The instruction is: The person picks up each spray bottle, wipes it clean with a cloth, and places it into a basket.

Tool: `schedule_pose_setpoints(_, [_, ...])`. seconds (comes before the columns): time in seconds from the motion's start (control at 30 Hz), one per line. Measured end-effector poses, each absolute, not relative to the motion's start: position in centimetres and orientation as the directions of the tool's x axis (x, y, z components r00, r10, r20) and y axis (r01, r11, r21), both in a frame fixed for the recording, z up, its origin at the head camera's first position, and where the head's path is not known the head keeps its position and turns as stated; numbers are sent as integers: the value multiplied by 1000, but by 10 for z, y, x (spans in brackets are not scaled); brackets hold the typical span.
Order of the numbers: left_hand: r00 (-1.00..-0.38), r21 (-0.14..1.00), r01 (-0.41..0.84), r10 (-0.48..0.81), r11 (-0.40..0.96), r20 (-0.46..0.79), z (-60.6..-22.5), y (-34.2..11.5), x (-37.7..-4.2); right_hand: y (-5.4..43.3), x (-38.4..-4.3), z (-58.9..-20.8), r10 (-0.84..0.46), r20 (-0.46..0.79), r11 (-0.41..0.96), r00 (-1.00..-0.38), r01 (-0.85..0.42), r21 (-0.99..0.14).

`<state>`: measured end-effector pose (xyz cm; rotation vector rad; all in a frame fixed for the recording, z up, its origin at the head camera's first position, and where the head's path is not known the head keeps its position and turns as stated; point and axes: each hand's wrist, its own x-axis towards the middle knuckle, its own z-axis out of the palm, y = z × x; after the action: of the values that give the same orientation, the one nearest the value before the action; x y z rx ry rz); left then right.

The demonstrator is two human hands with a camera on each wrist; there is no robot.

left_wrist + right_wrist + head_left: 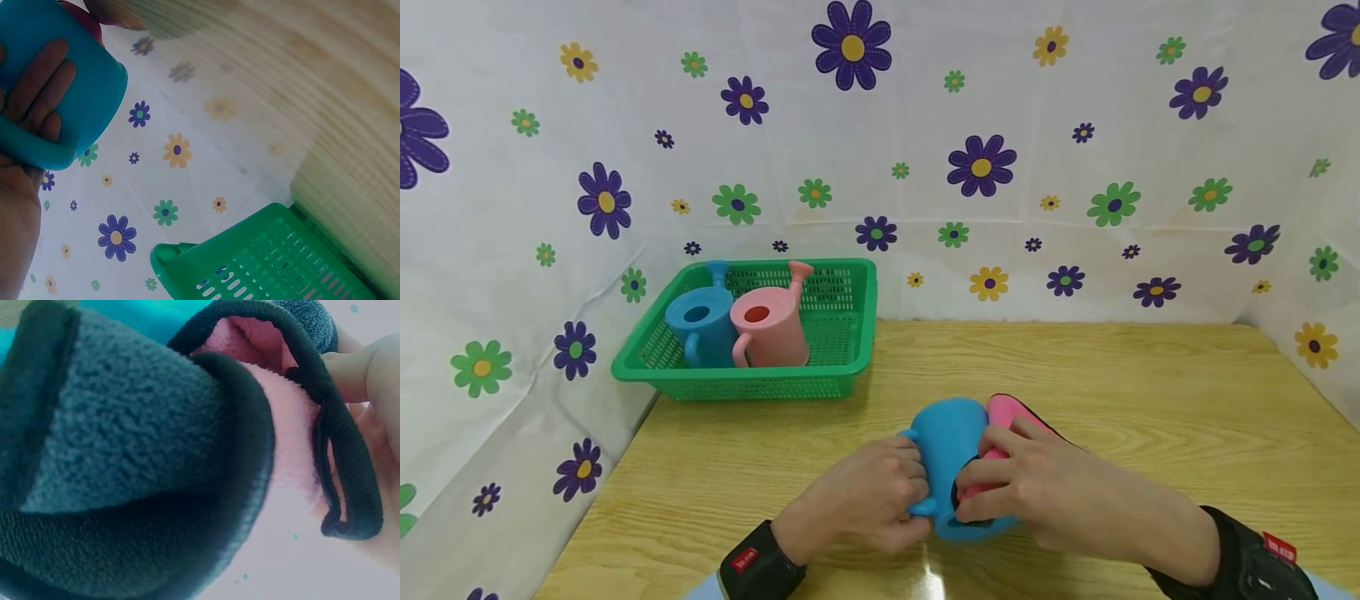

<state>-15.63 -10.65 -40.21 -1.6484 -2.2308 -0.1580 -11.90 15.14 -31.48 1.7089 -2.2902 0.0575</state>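
My left hand (876, 492) grips the handle of a blue watering can (949, 437), fingers curled through it. The can is held over the front middle of the table with its spout hidden; the left wrist view shows the fingers between the handle (37, 147) and the can's smooth side. My right hand (1033, 483) pinches a pink cloth (1009, 408) with black edging against the right side of the can. Up close in the right wrist view the cloth (137, 419) is fleecy, dark grey on one face and pink on the other, folded over, with a hanging loop (350, 481).
At the back left of the wooden table (1112, 383) stands a green basket (760, 385) with perforated walls. Inside it, a blue watering can (703, 308) and a pink watering can (778, 329) stand side by side. A flowered sheet (925, 100) hangs behind the table.
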Motion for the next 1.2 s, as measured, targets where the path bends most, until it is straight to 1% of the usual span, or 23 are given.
schedule_pose_setpoints(0.1, [-256,-121,941,899,316,355,-402,-109,-159,151,-118,-315,-934,262,293,-244,-942,167])
schedule_pose_setpoints(0.27, [-264,-116,940,897,322,355,-402,-110,-160,151,-117,-316,-929,281,298,-240,-936,186])
schedule_pose_setpoints(0.47, [-265,-123,936,892,329,365,-402,-111,-159,151,-118,-317,-920,303,311,-250,-934,174])
schedule_pose_setpoints(0.7, [-269,-148,929,895,339,356,-401,-111,-156,152,-120,-318,-914,309,314,-263,-941,128])
schedule_pose_setpoints(0.9, [-259,-144,934,897,327,357,-402,-110,-153,153,-123,-319,-913,322,307,-252,-942,133])
schedule_pose_setpoints(1.1, [-245,-146,939,904,311,351,-402,-109,-151,153,-130,-324,-900,376,292,-221,-945,145])
schedule_pose_setpoints(1.2, [-240,-146,941,906,305,349,-402,-108,-150,154,-136,-325,-894,380,303,-236,-945,126])
